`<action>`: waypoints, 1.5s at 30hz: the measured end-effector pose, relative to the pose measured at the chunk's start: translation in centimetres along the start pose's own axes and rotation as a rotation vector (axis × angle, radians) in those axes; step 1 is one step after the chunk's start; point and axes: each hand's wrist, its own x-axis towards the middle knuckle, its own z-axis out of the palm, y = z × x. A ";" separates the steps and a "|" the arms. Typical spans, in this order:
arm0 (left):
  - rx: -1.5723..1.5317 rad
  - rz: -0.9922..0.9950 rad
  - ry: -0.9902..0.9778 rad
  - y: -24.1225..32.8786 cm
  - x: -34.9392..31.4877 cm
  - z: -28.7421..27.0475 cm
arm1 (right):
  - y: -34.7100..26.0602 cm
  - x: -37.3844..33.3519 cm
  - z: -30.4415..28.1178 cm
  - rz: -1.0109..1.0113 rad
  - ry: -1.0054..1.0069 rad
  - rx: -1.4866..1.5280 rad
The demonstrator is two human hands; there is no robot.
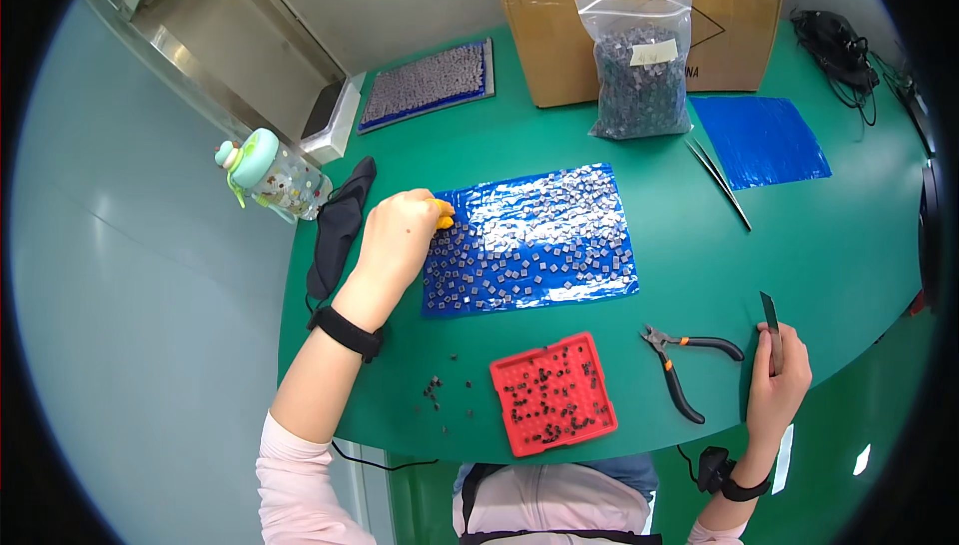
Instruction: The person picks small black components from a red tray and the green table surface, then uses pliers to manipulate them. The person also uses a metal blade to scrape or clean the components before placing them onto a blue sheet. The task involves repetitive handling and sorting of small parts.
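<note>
My left hand [402, 230] is closed at the upper left edge of a shiny blue film sheet [432, 303]. Something yellow, like finger cots, covers its fingertips, and whatever they pinch is hidden. Many small grey square pieces [584, 220] are scattered over that sheet, dense at the right and sparser at the left. At the table's right edge my right hand [784, 380] grips a flat dark strip [769, 317], pointing up and away from me. Cutting pliers [659, 337] with black and orange handles lie spread to the left of this hand.
A red tray [499, 385] of small black pieces sits near the front edge, with loose bits [433, 387] beside it. Tweezers [721, 185], another blue sheet [764, 140], a zip bag [639, 75], a cardboard box [544, 35], a filled panel [425, 85] and a bottle [280, 180] stand farther back.
</note>
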 end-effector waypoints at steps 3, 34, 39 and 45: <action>0.002 -0.002 0.013 0.1 -0.4 0.0 | -0.2 0.0 0.0 0.032 0.003 0.008; -0.387 -0.194 -0.143 8.2 -12.0 -7.2 | -6.3 -3.0 -0.8 -0.234 -0.460 -0.187; -0.314 -0.312 -0.234 6.7 -12.6 -8.4 | -6.1 -3.2 -0.4 -0.230 -0.416 -0.195; -0.431 -0.426 -0.249 7.2 -13.3 -7.4 | -5.7 -3.3 0.0 -0.259 -0.390 -0.188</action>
